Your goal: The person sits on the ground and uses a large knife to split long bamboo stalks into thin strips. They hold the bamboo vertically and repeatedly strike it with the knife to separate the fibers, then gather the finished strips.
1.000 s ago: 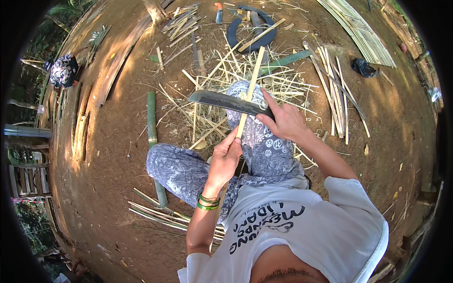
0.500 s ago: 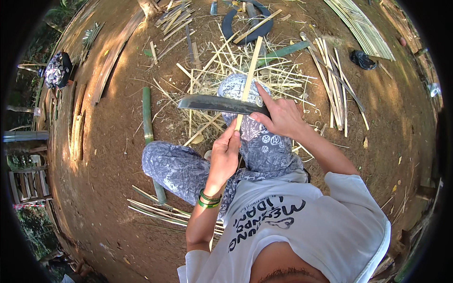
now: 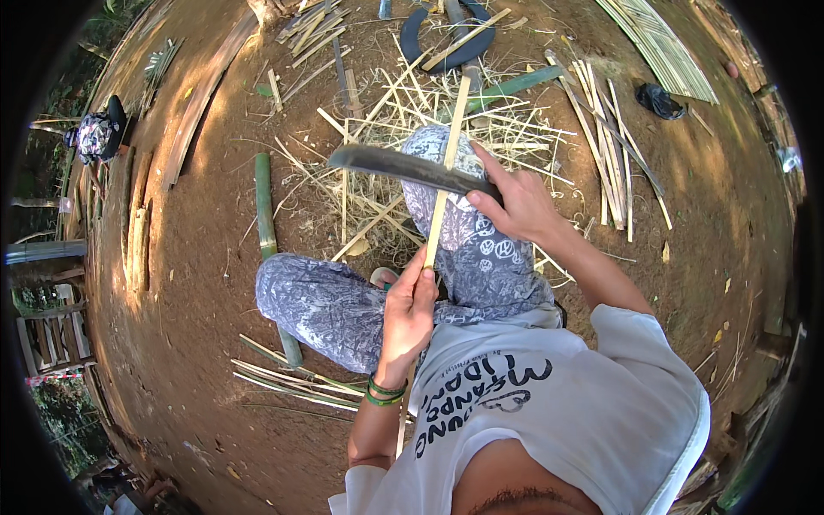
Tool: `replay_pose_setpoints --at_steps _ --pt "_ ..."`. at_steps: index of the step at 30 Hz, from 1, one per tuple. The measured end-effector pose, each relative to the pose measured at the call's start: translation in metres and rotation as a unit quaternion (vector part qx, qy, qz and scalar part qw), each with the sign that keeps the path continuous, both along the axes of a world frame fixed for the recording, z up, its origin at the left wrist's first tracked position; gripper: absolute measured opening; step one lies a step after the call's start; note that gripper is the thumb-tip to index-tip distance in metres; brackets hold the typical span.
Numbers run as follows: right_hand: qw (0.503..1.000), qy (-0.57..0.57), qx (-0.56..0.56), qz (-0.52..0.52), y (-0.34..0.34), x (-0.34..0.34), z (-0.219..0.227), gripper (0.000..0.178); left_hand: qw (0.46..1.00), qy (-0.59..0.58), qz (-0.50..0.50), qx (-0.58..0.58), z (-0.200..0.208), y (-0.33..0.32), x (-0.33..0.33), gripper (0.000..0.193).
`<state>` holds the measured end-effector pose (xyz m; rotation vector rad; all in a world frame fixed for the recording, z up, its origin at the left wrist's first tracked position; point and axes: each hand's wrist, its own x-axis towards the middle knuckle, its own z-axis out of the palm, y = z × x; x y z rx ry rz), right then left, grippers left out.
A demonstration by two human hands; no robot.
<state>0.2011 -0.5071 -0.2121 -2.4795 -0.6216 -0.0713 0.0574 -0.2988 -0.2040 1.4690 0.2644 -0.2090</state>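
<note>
My left hand is closed around a narrow pale bamboo strip, close to my lap. The strip slants away from me over my raised right knee, and part of it trails below the hand along my forearm. In my right hand is a machete, its handle hidden by my palm and fingers. The dark machete blade points left and lies across the strip above the knee. My right forefinger and thumb are near the strip, but I cannot tell whether they touch it.
Thin shavings litter the ground beyond my knees. A green bamboo pole lies on the left, and split strips lie on the right. A black ring-shaped object sits farther off. Another person is at the far left.
My left hand has drawn back toward my body, and the strip has slid with it under the blade. The machete has tilted, its left end rising a little.
</note>
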Motion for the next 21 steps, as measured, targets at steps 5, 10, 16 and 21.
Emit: replay_pose_setpoints --at_steps 5,10,16,21 --pt "0.997 -0.005 -0.071 0.031 0.007 0.001 0.008 0.089 0.999 -0.029 -0.009 0.031 0.001 -0.010 0.026 0.041" --pt "0.995 0.011 -0.088 0.033 0.003 0.002 0.010 0.087 0.999 -0.003 -0.008 0.038 -0.004 -0.003 0.008 0.043" --pt "0.999 0.040 -0.005 -0.020 -0.002 0.014 0.003 0.070 0.993 -0.008 -0.003 0.116 -0.008 0.006 -0.048 0.039" --pt "1.000 0.017 -0.006 -0.005 -0.004 0.012 -0.006 0.075 0.991 0.019 0.005 0.136 -0.006 0.004 -0.046 0.037"
